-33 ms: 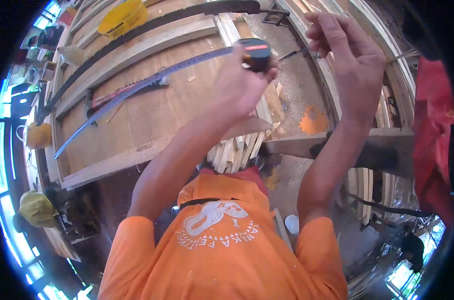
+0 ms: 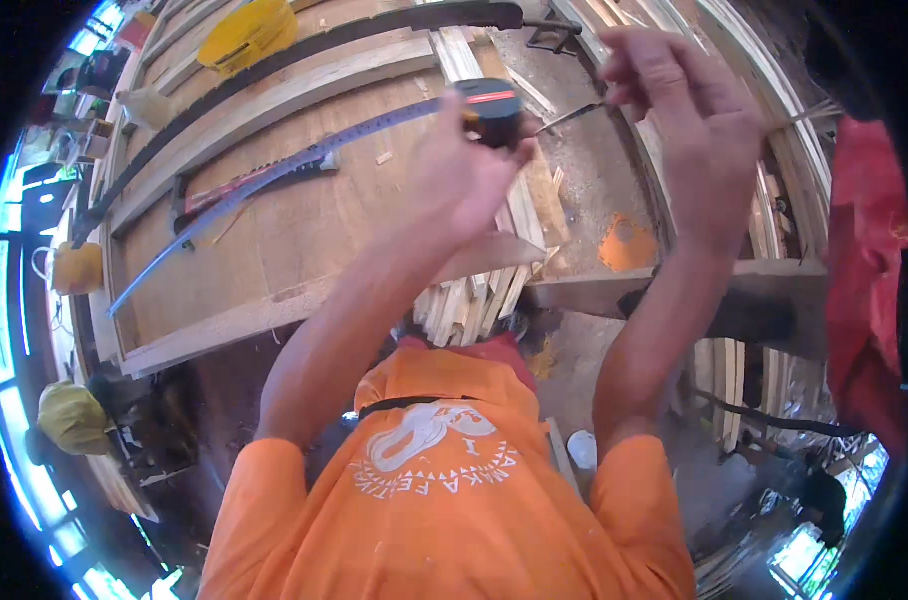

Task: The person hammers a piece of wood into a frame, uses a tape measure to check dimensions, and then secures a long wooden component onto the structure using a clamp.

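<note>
My left hand (image 2: 464, 175) is wrapped round a dark tape measure (image 2: 494, 112) with a red stripe. Its blade (image 2: 304, 155) runs out leftward in a bowed line over the wooden panel, down to the panel's near left corner. To the right, my right hand (image 2: 689, 95) is raised with its fingers bent into a pinch. A thin dark rod, pencil-like (image 2: 572, 117), points from those fingers toward the tape case; its exact kind is unclear. Under the blade lies a red and black handsaw-like tool (image 2: 254, 185), partly covered.
Framing strips border the plywood panel (image 2: 304, 245). A yellow container (image 2: 246, 38) stands at the far left, near a long dark bar (image 2: 304, 55). Cut wood strips (image 2: 474, 305) are bundled by my waist. An orange piece (image 2: 627, 243) lies to the right, and red cloth (image 2: 867, 270) hangs beyond.
My left hand and the tape case have shifted slightly left. My right hand has also moved a little left, with more of the thin rod showing.
</note>
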`<action>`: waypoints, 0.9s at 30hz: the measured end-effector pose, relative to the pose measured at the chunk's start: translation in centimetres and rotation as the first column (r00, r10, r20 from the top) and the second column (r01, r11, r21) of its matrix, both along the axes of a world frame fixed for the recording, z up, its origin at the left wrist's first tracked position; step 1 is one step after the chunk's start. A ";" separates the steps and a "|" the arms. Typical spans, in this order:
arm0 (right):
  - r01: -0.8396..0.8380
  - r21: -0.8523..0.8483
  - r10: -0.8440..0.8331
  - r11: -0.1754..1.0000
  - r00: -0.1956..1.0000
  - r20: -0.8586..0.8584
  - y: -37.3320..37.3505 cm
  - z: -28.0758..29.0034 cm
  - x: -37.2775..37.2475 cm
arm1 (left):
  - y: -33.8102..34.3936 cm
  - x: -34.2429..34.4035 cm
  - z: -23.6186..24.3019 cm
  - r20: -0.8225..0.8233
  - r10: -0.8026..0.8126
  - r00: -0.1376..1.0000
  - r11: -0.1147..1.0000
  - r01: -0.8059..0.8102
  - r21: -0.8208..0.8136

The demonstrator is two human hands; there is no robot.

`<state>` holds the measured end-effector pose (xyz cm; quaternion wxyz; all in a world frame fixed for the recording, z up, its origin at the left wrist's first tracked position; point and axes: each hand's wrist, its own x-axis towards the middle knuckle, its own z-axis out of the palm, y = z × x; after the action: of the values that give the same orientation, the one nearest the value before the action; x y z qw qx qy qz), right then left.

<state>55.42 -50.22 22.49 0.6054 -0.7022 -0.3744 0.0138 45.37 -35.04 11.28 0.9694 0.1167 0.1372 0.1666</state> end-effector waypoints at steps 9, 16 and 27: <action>-0.310 -0.284 0.388 0.907 0.877 0.281 15.8 -11.3 -15.3 | 11.3 -17.1 -2.8 0.056 -0.009 0.998 0.993 0.016 -0.119; -0.317 -0.230 0.378 0.920 0.871 0.314 19.4 -11.6 -18.9 | 12.6 -22.6 -2.6 -0.190 0.186 0.964 0.979 -0.167 0.113; -0.656 -0.267 0.676 0.706 0.736 -0.021 19.7 -13.3 -22.0 | 16.1 -32.8 2.7 -0.157 0.844 0.512 0.245 -0.109 0.963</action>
<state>33.46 -30.54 9.17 0.4479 -0.5919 -0.6208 0.2523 12.56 -18.89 14.03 0.5159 0.5917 0.3985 0.4742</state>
